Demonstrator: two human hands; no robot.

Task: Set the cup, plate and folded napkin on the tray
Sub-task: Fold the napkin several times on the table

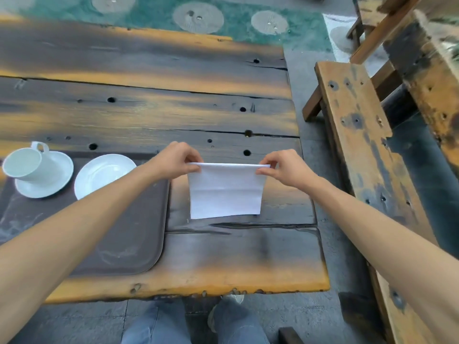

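Observation:
A white napkin [224, 192] hangs folded over, just right of the tray, above the wooden table. My left hand [177, 161] pinches its upper left corner and my right hand [285, 167] pinches its upper right corner. On the dark brown tray [129, 234] at the left stands a white cup [26, 165] on its saucer [44, 184]. Beside them on the tray lies a white plate [101, 173], partly hidden by my left forearm.
The table [173, 108] is dark, scorched planks with holes and cracks; its near edge runs along the bottom. A wooden bench [357, 135] stands to the right across a narrow gap. My legs show below the table edge.

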